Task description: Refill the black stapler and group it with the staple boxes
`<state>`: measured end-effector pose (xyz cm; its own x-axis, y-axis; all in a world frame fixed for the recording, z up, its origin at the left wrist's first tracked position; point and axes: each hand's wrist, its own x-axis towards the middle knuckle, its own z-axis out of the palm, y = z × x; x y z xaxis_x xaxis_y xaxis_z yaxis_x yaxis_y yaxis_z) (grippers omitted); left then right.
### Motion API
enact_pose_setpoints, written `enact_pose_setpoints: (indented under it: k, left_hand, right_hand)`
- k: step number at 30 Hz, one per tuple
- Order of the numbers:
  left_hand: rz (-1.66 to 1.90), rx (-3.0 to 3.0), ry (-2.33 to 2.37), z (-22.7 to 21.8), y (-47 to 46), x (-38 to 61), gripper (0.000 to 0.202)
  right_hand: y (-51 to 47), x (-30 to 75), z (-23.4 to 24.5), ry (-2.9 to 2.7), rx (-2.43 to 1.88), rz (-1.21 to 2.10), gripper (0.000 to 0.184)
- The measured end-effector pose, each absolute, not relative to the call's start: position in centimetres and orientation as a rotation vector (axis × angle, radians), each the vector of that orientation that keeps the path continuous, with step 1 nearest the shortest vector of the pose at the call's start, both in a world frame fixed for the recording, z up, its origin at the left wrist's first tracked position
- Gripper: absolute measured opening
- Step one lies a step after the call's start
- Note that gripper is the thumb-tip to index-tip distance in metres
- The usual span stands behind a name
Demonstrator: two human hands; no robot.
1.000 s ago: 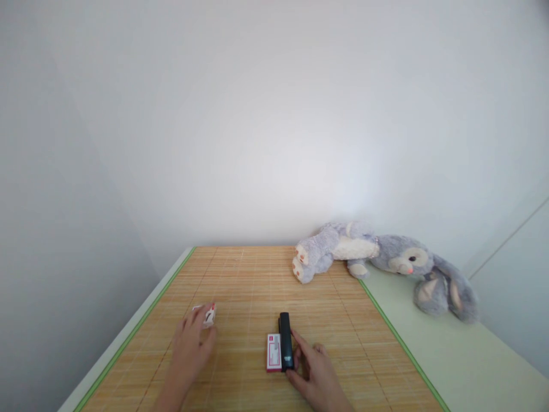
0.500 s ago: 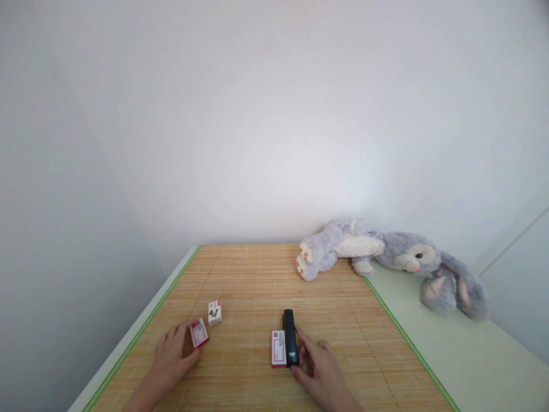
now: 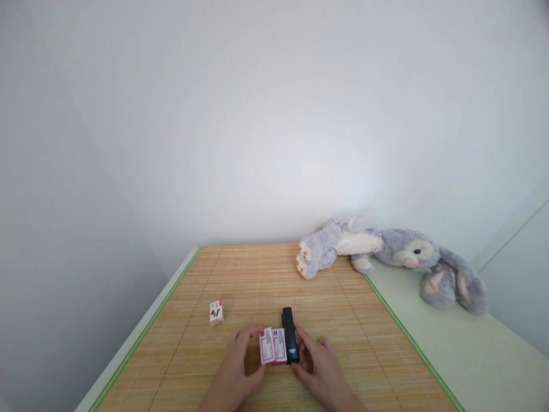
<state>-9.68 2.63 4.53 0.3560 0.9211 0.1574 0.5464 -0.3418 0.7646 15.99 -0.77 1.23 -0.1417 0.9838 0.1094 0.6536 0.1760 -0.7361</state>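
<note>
My left hand [image 3: 237, 366] pinches a small white and red box [image 3: 266, 347] by its ends, between thumb and fingers. That box is slightly tilted and sits right beside a second white and red box [image 3: 279, 345], which lies flat on the mat. Along the second box's right side lies a black stapler [image 3: 289, 335], lengthwise away from me. My right hand [image 3: 319, 366] rests at the stapler's right side, fingers and thumb touching it at its edge and near end. Farther left stands a small white box with a dark clip picture [image 3: 217, 313], untouched.
A bamboo mat [image 3: 343, 320] with a green border covers part of the pale table [image 3: 467, 349]. A grey plush rabbit [image 3: 355, 243] lies across the back right, against the white wall [image 3: 257, 126].
My left hand has carried its white and red box rightward, from near the clip-picture box to beside the other box. My right hand stays at the stapler.
</note>
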Motion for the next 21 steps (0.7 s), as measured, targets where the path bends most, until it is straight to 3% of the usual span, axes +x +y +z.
enact_pose_setpoints:
  k: [21]
  left_hand:
    - [0.708, 1.913, 1.107, 3.6, 4.2, -7.1, 0.072]
  right_hand:
    - [-0.6, 15.9, 1.4, -1.906, -1.543, 0.725, 0.080]
